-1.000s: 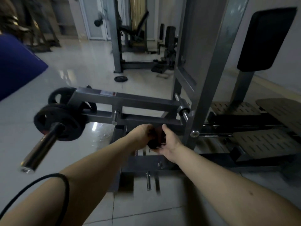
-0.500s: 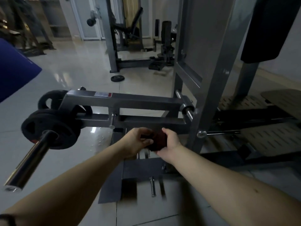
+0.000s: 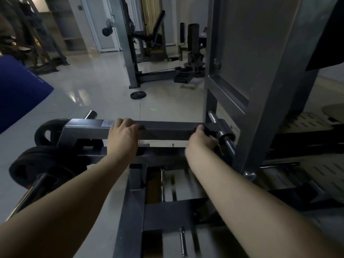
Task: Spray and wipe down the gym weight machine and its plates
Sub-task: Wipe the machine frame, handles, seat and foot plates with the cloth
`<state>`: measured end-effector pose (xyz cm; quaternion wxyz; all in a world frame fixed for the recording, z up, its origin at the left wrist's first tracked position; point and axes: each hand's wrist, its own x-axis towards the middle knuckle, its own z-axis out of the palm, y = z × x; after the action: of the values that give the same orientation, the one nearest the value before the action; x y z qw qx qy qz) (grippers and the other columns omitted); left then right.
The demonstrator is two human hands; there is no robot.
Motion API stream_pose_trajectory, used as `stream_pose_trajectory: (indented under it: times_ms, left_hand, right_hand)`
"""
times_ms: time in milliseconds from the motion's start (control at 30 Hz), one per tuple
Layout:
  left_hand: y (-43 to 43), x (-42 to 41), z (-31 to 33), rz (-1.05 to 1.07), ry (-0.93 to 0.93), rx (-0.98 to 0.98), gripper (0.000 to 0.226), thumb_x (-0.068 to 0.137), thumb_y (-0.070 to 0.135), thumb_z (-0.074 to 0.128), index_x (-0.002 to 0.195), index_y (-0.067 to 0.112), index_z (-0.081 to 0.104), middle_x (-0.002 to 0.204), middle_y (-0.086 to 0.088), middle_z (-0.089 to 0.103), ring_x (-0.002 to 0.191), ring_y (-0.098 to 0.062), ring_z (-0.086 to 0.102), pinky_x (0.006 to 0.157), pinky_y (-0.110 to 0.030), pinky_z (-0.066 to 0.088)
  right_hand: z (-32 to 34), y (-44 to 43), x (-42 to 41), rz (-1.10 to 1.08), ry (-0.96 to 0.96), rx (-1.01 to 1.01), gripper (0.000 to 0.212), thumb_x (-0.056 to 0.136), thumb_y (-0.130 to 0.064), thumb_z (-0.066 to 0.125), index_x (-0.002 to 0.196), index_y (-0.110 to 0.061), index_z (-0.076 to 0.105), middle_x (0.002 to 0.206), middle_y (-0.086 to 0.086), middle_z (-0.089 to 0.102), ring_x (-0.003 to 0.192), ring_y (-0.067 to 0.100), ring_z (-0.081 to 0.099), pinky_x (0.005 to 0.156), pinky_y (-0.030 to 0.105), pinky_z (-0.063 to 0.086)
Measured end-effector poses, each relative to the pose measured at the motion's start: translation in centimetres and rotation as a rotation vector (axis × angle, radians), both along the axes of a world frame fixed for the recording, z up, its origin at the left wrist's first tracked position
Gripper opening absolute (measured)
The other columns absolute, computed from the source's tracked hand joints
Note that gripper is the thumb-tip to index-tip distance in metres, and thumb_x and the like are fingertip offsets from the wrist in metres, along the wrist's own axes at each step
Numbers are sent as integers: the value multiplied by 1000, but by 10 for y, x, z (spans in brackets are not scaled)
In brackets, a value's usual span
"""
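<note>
The grey weight machine's upper horizontal bar (image 3: 167, 130) runs across the middle of the view. My left hand (image 3: 123, 134) grips this bar near its white label, fingers curled over the top edge. At the bar's right end, beside the chrome pivot pin (image 3: 223, 135), my right hand (image 3: 202, 139) holds a dark cloth (image 3: 208, 131) against the bar; little of the cloth shows. Black weight plates (image 3: 42, 169) sit on the chrome sleeve (image 3: 28, 197) at lower left, with another plate (image 3: 47, 134) behind them. No spray bottle is in view.
The machine's tall grey upright (image 3: 260, 90) rises close on the right, with perforated footplates (image 3: 316, 164) beyond. A loose plate (image 3: 138, 94) lies on the glossy tile floor. A blue mat (image 3: 18, 90) is at the left. Other gym machines (image 3: 149, 43) stand at the back.
Both hands rose from the lower frame, where they held the dark cloth together, to the upper bar. They moved apart: the left grips the bar, the right took the cloth to its right end.
</note>
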<state>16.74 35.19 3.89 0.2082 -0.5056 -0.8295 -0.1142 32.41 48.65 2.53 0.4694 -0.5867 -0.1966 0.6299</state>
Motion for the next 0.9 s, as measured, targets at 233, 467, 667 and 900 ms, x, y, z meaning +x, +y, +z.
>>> stream_pose_trajectory:
  times_ms: [233,467,667,900]
  left_hand:
    - [8,-18,-6,-64,57,176,18,86,15,75,103,14,79,97,-10,69,90,-35,54,79,-48,45]
    - [9,-20,-18,-44,83,228,21,87,11,75,107,17,78,104,-6,68,98,-33,53,88,-51,43]
    - [-8,-33,-16,2,91,292,15,93,20,69,103,23,79,106,-1,70,102,-30,53,86,-46,37]
    - [-39,-66,-8,79,110,240,20,96,21,63,109,22,78,111,-3,69,105,-30,49,85,-45,38]
  right_hand:
    - [-2,-41,-52,376,169,-96,54,84,-37,82,128,-19,57,122,7,63,102,27,63,84,38,57]
    - [-21,19,22,44,-4,52,48,86,-41,79,124,-18,60,118,4,67,99,22,66,80,36,58]
    - [0,-23,-41,187,48,-89,46,90,-46,73,125,-23,53,115,3,62,94,24,62,85,40,57]
    - [1,-79,-109,476,236,-107,49,82,-41,83,120,-21,59,109,5,65,96,25,67,74,34,58]
